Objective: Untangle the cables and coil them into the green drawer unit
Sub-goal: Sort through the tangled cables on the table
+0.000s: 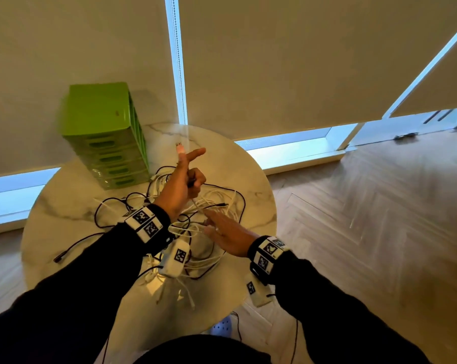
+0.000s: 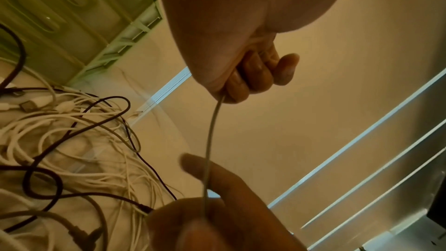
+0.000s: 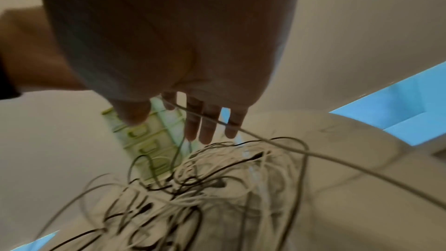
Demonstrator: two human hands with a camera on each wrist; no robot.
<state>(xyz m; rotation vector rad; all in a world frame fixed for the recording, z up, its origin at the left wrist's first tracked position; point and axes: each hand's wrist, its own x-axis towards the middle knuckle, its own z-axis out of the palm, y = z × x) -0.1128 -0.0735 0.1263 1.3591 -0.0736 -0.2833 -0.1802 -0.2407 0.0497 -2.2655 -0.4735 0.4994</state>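
Observation:
A tangle of white and black cables [image 1: 195, 232] [image 2: 72, 140] [image 3: 205, 188] lies in the middle of a round marble table [image 1: 253, 185]. The green drawer unit [image 1: 106, 137] [image 2: 60, 16] [image 3: 149, 140] stands at the table's far left, drawers closed. My left hand [image 1: 185, 177] [image 2: 253, 77] is raised above the pile and grips one white cable [image 2: 212, 131], index finger stretched out. The cable's USB plug [image 1: 179, 147] sticks up past the hand. My right hand [image 1: 222, 229] [image 3: 207, 125] hovers flat over the pile, fingers straight, with that cable [image 3: 265, 140] running across them.
A loose black cable end [image 1: 59, 258] lies near the table's left edge. Roller blinds and a low window sill stand behind the table. Wooden floor [image 1: 366, 219] spreads to the right. A pale slipper [image 1: 222, 325] shows under the table's near edge.

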